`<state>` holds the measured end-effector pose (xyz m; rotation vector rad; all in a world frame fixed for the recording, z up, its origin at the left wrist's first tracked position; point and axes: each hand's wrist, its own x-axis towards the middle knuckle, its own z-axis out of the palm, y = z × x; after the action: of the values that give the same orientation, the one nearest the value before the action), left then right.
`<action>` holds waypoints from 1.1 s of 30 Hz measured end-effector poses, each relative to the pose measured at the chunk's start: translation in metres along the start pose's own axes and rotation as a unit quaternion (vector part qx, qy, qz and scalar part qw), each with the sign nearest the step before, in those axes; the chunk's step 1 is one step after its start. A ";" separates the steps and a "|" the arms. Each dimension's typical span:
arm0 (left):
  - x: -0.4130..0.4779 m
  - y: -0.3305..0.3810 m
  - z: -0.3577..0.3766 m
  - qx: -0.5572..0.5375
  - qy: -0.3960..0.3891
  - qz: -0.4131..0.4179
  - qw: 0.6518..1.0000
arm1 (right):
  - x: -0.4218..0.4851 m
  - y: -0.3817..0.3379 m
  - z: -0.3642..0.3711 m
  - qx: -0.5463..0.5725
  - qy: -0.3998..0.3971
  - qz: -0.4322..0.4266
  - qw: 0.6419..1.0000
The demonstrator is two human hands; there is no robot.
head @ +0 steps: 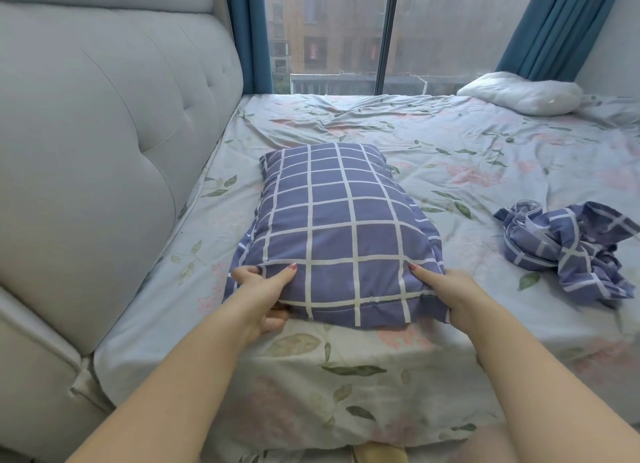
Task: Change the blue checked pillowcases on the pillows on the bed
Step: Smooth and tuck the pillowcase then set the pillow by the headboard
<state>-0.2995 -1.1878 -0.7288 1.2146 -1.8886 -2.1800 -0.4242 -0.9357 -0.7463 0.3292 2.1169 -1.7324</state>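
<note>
A pillow in a blue checked pillowcase (pixel 332 227) lies lengthwise on the bed, its near end towards me. My left hand (pixel 263 296) grips the near left corner, thumb on top and fingers underneath. My right hand (pixel 446 292) grips the near right corner of the same case. A second blue checked pillowcase (pixel 568 247) lies crumpled and empty on the sheet to the right. A bare white pillow (pixel 523 93) rests at the far right of the bed by the window.
The floral bed sheet (pixel 450 157) covers the mattress. A grey padded headboard (pixel 104 143) rises along the left side. A large window (pixel 381 32) with blue curtains (pixel 561 26) stands behind the bed.
</note>
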 end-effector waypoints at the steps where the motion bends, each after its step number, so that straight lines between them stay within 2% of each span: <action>1: 0.004 -0.001 0.002 -0.044 0.011 0.023 0.999 | -0.001 -0.002 0.001 0.013 -0.014 0.007 1.000; 3: 0.010 -0.003 0.002 -0.063 0.047 0.082 0.994 | -0.009 -0.002 0.003 -0.024 -0.073 0.022 0.997; 5: 0.016 -0.005 -0.002 -0.032 0.102 0.129 0.986 | -0.014 0.008 0.009 -0.166 -0.134 0.055 0.975; 6: 0.018 -0.005 -0.005 -0.016 0.119 0.138 0.983 | -0.016 0.013 0.013 -0.234 -0.145 0.070 0.959; 8: 0.021 -0.005 -0.007 0.007 0.129 0.161 0.978 | -0.017 0.015 0.019 -0.276 -0.144 0.077 0.947; 10: 0.028 -0.002 -0.009 0.042 0.148 0.193 0.969 | -0.021 0.010 0.022 -0.247 -0.144 0.053 0.957; 12: 0.033 0.003 -0.015 0.083 0.154 0.200 0.964 | -0.023 0.002 0.024 -0.137 -0.134 0.022 0.981; 14: 0.035 0.004 -0.022 0.172 0.161 0.168 0.957 | -0.017 -0.005 0.025 -0.035 -0.091 -0.002 0.995; 16: 0.026 0.003 -0.024 0.334 0.214 0.137 0.908 | -0.009 -0.008 0.031 0.023 -0.041 -0.001 0.999; 18: 0.015 0.000 -0.023 0.424 0.287 0.214 0.832 | -0.005 -0.011 0.042 0.058 -0.040 0.018 0.997; 20: 0.010 0.001 -0.019 0.440 0.265 0.317 0.798 | -0.004 -0.012 0.053 0.069 -0.046 0.025 0.996; 23: 0.015 0.004 -0.014 0.442 0.144 0.390 0.795 | -0.003 -0.013 0.063 0.061 -0.039 0.014 0.997; 26: 0.017 0.008 -0.005 0.398 0.108 0.423 0.807 | -0.014 -0.006 0.073 0.017 -0.086 0.020 0.996; 29: 0.016 0.006 0.003 0.443 0.090 0.414 0.790 | -0.028 0.001 0.073 -0.068 -0.140 0.074 0.985; 31: 0.017 0.002 0.008 0.506 0.074 0.395 0.764 | -0.027 0.000 0.067 -0.107 -0.106 0.051 0.987; 33: 0.019 0.002 0.010 0.527 0.091 0.404 0.742 | -0.023 -0.006 0.062 -0.144 0.028 -0.095 0.985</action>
<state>-0.3186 -1.1889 -0.7376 0.3204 -2.8127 -0.4674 -0.3971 -0.9960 -0.7417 0.0970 2.4684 -1.4970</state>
